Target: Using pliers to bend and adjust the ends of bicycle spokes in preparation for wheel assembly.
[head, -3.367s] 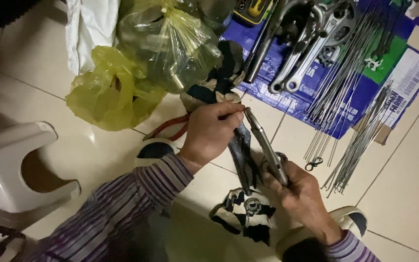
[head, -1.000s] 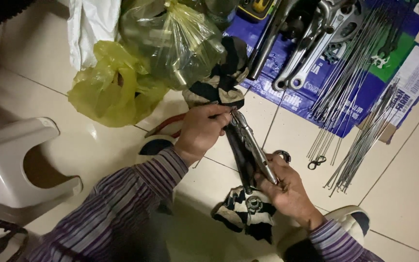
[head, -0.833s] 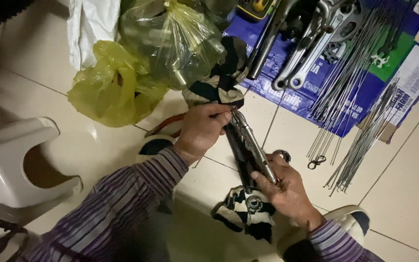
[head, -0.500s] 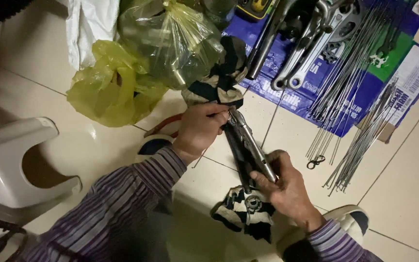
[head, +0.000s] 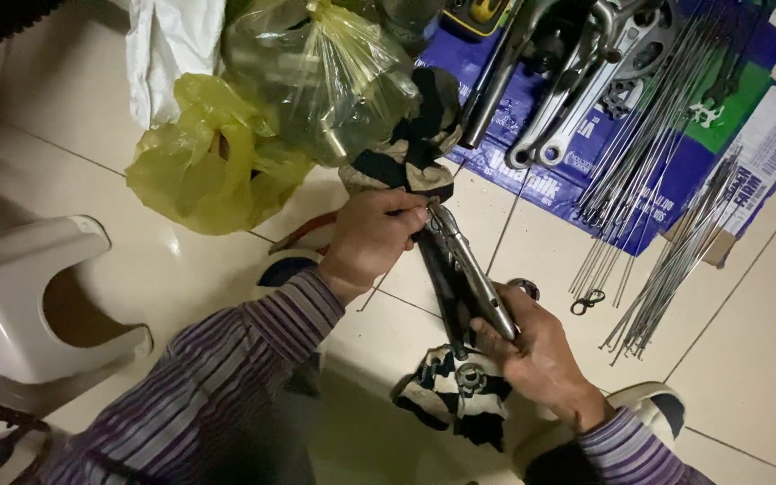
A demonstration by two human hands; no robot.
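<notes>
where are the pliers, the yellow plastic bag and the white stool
pliers (head: 471,271): head view, on the metal handle between the hands
yellow plastic bag (head: 192,171): head view, on its crumpled middle
white stool (head: 20,269): head view, on its top edge

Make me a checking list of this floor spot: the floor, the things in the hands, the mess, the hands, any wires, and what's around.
Surface: pale tiled floor, shiny.
Job's things: metal pliers and a dark strip beside them, ends in striped rags.
Clutter: yellow bags, thin metal rods, wrenches on blue cardboard.
Hands: left hand grips the top end; right hand grips the pliers' handles.
Cables: nothing seen.
Surroundings: white stool at left.
</notes>
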